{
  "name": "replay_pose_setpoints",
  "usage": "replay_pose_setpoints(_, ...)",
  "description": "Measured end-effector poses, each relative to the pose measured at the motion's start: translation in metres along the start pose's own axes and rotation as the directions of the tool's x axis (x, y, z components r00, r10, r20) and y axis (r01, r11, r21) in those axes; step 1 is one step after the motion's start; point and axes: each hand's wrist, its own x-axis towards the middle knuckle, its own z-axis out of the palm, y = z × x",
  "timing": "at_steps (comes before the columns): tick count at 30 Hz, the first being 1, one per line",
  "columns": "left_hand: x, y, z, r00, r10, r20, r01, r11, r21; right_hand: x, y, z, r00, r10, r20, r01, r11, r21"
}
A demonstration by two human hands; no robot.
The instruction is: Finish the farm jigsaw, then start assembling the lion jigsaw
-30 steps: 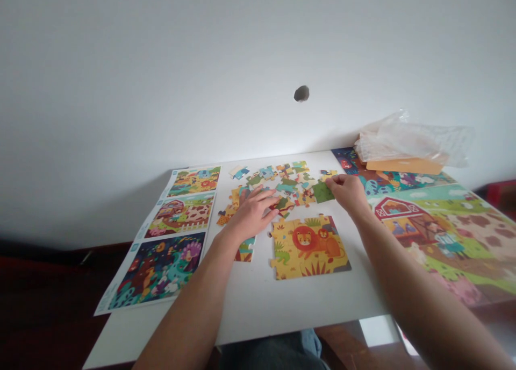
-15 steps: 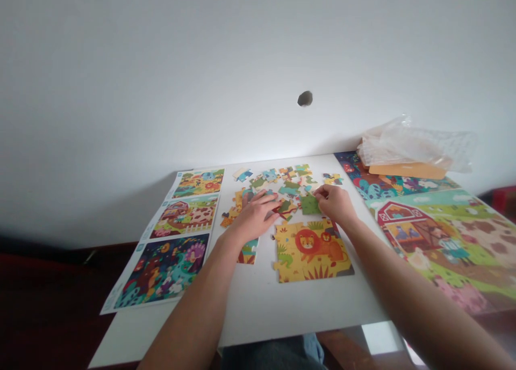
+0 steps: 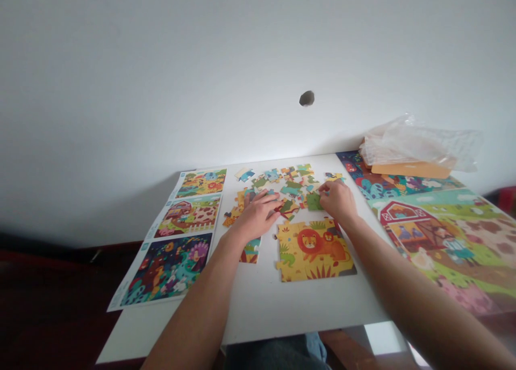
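Over the loose pieces left of centre rests my left hand [image 3: 260, 214], its fingers stretched out and a little apart, holding nothing. My right hand [image 3: 337, 200] pinches a green puzzle piece [image 3: 313, 201] by its right side, just above the joined section. That section, a yellow lion puzzle [image 3: 316, 251], lies flat in front of both hands. Loose puzzle pieces [image 3: 291, 188] are scattered beyond and between the hands. A few pieces [image 3: 250, 250] with teal and orange parts lie beneath my left wrist, partly hidden.
A picture sheet [image 3: 171, 268] with three scenes lies along the table's left side. On the right are a finished-looking farm picture [image 3: 447, 241] and a dark forest picture [image 3: 363, 179]. An orange box part [image 3: 411, 169] under a clear plastic bag [image 3: 419, 144] stands against the wall.
My right hand has shifted slightly right and away with the green piece, which now stands a little farther from the lion section. My left hand stays in place. The view has shifted slightly.
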Motion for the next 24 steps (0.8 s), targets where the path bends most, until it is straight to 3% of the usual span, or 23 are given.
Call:
replay_pose_setpoints(3,0.001,-0.001,0.0,1.0,0.028,-0.006,-0.028,1.0,-0.006,0.012,-0.005,-0.002,1.0,0.01,-0.029,-0.009,1.0,0.006)
replay_pose_setpoints(7,0.001,-0.003,0.002,0.999,0.038,-0.014,-0.038,0.999,0.015,0.053,-0.024,0.0,0.997,0.035,-0.074,-0.034,0.999,0.011)
replay_pose_setpoints(14,0.0,-0.007,-0.001,0.997,0.023,-0.07,-0.022,1.0,0.013,0.111,-0.048,0.024,0.971,0.125,0.205,-0.106,0.989,-0.101)
replay_pose_setpoints(19,0.002,-0.008,-0.003,0.974,-0.07,-0.216,0.077,0.997,0.022,0.124,-0.042,0.028,0.956,0.134,0.263,-0.113,0.989,-0.094)
replay_pose_setpoints(24,0.003,-0.012,-0.012,0.948,-0.045,-0.316,0.02,0.996,-0.084,0.134,-0.047,0.027,0.948,0.206,0.244,-0.176,0.975,-0.138)
